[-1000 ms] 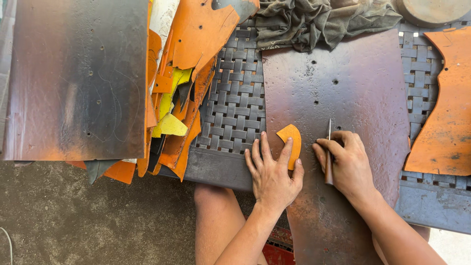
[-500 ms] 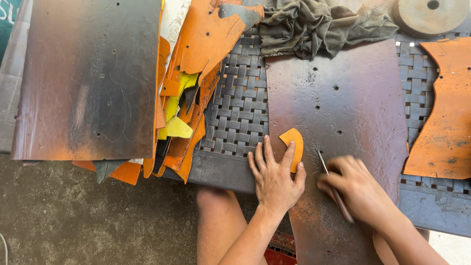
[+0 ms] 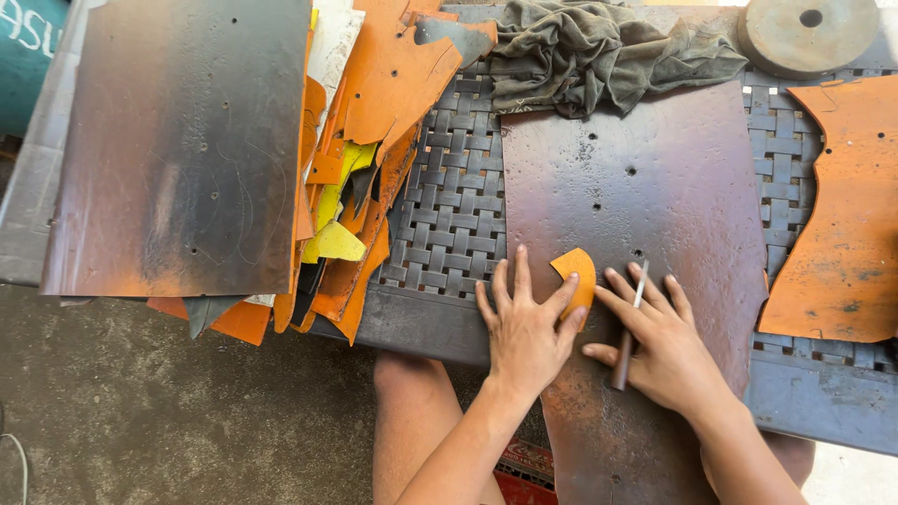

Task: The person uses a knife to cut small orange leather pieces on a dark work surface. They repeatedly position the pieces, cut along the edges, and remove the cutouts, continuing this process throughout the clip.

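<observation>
My left hand (image 3: 524, 327) lies flat with fingers spread on a small orange curved template (image 3: 577, 274), pressing it against a large dark brown leather sheet (image 3: 655, 215). My right hand (image 3: 659, 341) rests just right of the template, fingers stretched toward its edge, with a thin knife with a dark handle (image 3: 629, 327) held between the fingers. The blade points up along the template's right side.
The leather lies on a woven grey mat (image 3: 449, 206). A big dark sheet (image 3: 178, 140) and a pile of orange and yellow offcuts (image 3: 360, 178) lie left. A crumpled grey cloth (image 3: 599, 47) and a round stone (image 3: 809, 33) sit at the back, an orange hide (image 3: 842, 215) at right.
My right hand has moved back in close to the template with the knife, after dropping lower right half a second ago. The left hand stays pressed on the template.
</observation>
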